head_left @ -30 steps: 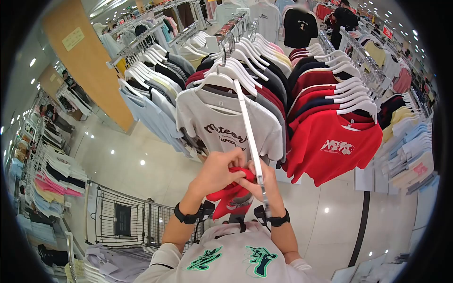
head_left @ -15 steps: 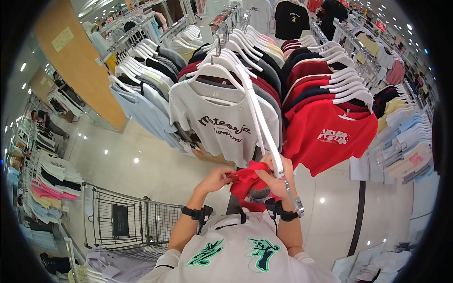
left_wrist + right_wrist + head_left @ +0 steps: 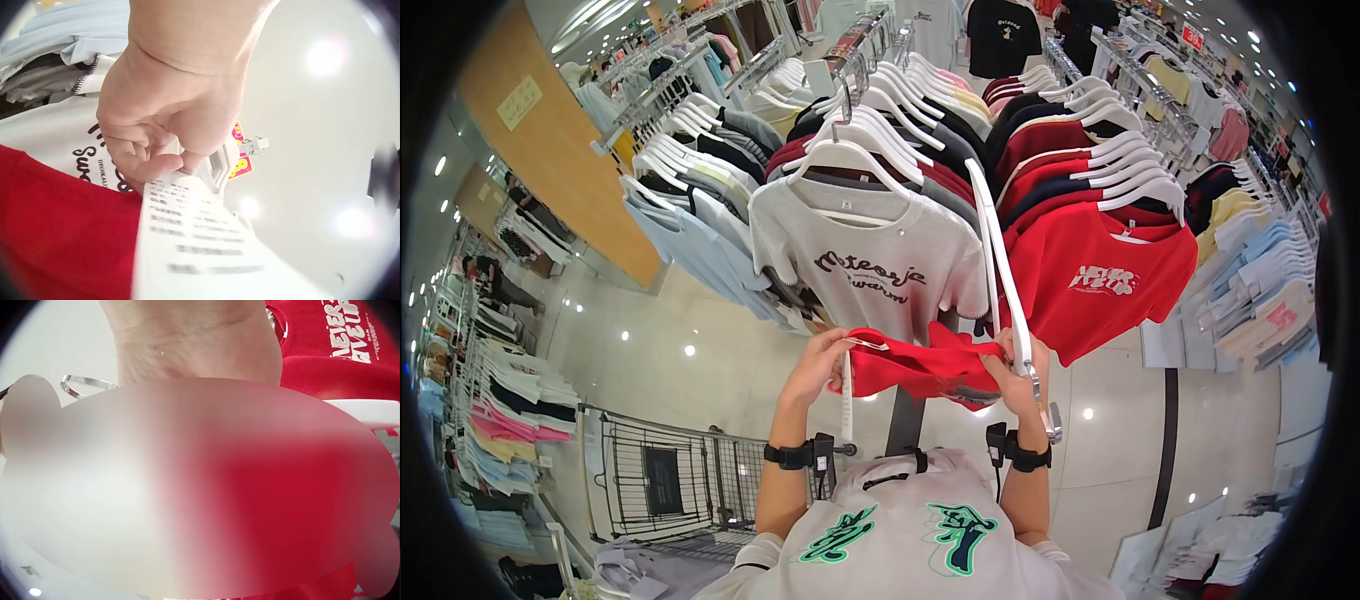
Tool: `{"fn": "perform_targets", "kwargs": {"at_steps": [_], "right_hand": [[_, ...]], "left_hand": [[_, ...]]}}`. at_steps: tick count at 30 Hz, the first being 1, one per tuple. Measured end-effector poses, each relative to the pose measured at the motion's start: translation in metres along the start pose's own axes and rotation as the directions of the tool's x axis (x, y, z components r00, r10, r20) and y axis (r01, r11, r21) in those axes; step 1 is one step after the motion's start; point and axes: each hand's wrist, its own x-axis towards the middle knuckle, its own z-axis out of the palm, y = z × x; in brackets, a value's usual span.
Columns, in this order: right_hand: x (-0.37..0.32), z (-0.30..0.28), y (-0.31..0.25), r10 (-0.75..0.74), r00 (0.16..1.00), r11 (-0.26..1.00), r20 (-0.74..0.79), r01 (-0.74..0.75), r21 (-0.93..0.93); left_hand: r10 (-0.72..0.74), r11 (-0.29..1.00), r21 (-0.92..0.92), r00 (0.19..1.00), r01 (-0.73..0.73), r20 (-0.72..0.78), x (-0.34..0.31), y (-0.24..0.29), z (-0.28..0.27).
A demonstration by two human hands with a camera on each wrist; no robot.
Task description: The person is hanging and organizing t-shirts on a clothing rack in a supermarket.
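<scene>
A red shirt (image 3: 910, 365) is stretched between both hands in front of the chest. My left hand (image 3: 805, 365) pinches its left end, and a white printed tag (image 3: 194, 237) hangs from beneath the fingers in the left wrist view. My right hand (image 3: 1022, 378) grips the shirt's right end together with a white clothes hanger (image 3: 1003, 265), which stands nearly upright with its metal hook (image 3: 1053, 422) pointing down. A large blur hides the right fingers in the right wrist view, where part of the wrist (image 3: 194, 344) shows.
Right ahead, a grey T-shirt (image 3: 865, 245) with dark lettering fronts a full rack. Beside it on the right hangs a red T-shirt (image 3: 1100, 275) with white print. A wire cart (image 3: 700, 480) stands at lower left, near a wooden column (image 3: 550, 130).
Both hands, close together at first, have moved apart, and the bunched red shirt is now spread between them. The hanger has shifted right with the right hand.
</scene>
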Motion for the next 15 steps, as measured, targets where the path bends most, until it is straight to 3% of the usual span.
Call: {"fn": "perform_targets", "kwargs": {"at_steps": [2, 7, 10, 15], "right_hand": [[-0.001, 0.0, 0.001, -0.002, 1.0, 1.0, -0.01, 0.002, -0.013], [-0.005, 0.001, 0.012, 0.081, 0.996, 0.995, -0.031, -0.083, -0.055], [-0.007, 0.005, 0.014, 0.062, 0.997, 0.997, -0.051, -0.063, -0.035], [-0.009, 0.011, 0.018, 0.069, 0.995, 0.998, -0.068, -0.068, 0.012]], "left_hand": [[-0.138, 0.99, 0.047, 0.99, 0.136, 0.033, -0.011, 0.019, 0.006], [-0.017, 0.996, 0.087, 1.0, 0.016, 0.006, -0.008, 0.0, -0.001], [0.058, 0.996, 0.062, 0.987, -0.068, 0.149, -0.013, -0.009, -0.005], [-0.029, 0.999, -0.029, 0.985, 0.035, 0.171, -0.022, -0.022, 0.006]]}}
